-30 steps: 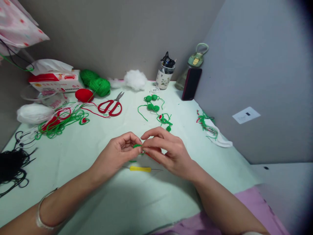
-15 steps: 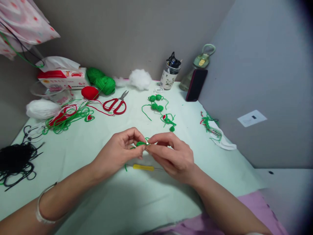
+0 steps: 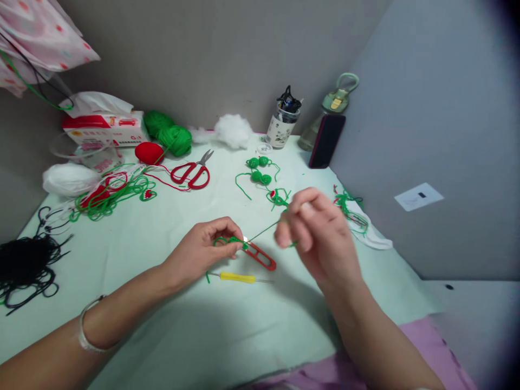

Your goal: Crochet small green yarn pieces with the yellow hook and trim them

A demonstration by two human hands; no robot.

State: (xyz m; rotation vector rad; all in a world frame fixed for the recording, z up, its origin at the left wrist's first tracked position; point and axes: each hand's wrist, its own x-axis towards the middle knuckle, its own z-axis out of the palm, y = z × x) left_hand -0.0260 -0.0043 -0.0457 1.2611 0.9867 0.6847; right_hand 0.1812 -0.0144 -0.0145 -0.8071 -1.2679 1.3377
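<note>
My left hand [image 3: 207, 244] pinches a small green crochet piece [image 3: 235, 240] between thumb and fingers. A tool with a flat, red slotted handle [image 3: 260, 257] sticks out from the piece towards the lower right; its metal end is mostly hidden at the fingertips. From there a strand of green yarn [image 3: 264, 231] runs taut up to my right hand [image 3: 320, 233], raised on the right with its fingers closed on the strand and slightly blurred. Below the left fingertips lies a yellow-handled crochet hook [image 3: 238, 278], with a bit of green yarn by its left end.
Red scissors [image 3: 195, 174] lie behind the left hand, near tangled yarn [image 3: 122, 195] and a tissue box [image 3: 109, 129]. Small green crochet balls [image 3: 260, 176] lie centre back. A phone [image 3: 327, 142] leans on a bottle [image 3: 311, 132]. Black yarn [image 3: 28, 265] lies far left.
My right hand has moved away from the left, up and to the right, drawing the green strand out taut. The red-handled tool, hidden before, now shows beside the left fingertips.
</note>
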